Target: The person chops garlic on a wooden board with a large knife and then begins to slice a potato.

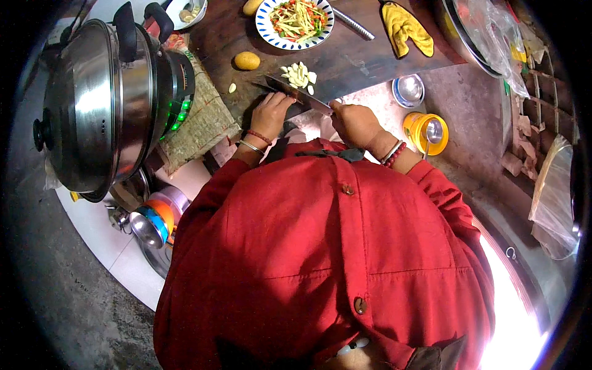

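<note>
So we've got our right hand [359, 125] gripping the knife [314, 103], blade slanting far-left, pale cloves [298, 76] just past it on the table [216, 37], nearer our curled left hand [269, 115] (can't tell if it's pinching anything).

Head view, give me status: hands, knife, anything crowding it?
Right hand: closed on the knife. Left hand: curled close to knife, contact unclear. Pale pieces: heaped just beyond knife.

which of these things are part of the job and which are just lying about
In use: knife in the right hand, left hand close to its blade, pale slices, dark worktop

Apparently lying about: yellow fabric, yellow tub, ladle
</note>
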Available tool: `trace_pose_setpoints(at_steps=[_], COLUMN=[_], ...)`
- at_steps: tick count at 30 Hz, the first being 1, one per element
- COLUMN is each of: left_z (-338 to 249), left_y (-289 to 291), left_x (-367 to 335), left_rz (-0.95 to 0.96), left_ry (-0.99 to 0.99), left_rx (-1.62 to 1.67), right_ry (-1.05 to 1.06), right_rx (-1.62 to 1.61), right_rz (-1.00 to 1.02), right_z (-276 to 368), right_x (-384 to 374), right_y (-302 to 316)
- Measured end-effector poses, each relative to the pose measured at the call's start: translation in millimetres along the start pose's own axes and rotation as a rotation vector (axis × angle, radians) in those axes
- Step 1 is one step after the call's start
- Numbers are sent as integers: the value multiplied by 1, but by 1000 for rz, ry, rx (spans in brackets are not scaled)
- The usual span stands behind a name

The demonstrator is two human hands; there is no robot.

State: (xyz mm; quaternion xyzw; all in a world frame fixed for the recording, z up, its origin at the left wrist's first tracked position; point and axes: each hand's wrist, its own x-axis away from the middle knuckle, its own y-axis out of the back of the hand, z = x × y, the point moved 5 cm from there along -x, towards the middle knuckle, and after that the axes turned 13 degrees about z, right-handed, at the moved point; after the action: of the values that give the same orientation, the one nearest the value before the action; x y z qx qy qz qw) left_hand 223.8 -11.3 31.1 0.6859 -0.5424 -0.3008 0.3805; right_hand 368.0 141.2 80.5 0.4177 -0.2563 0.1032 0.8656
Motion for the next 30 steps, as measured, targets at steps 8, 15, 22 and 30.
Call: trace_pose_setpoints(at_steps=[8,15,22,30], left_z=[-1,3,4,4], left_y=[-2,-6,-10,-9], left_x=[1,4,4,4], left_rz=[-55,-43,-2,-66], left_ry=[1,8,31,27], left_rx=[31,31,-2,30], right_ry=[-58,-64,-49,-57], right_rx=[49,-76,83,-43], right_rz=[59,-4,67,10], right_z=[-2,-8,1,-9], right_x=[-8,-1,3,-3], right_y=[-13,-8,-8,-16])
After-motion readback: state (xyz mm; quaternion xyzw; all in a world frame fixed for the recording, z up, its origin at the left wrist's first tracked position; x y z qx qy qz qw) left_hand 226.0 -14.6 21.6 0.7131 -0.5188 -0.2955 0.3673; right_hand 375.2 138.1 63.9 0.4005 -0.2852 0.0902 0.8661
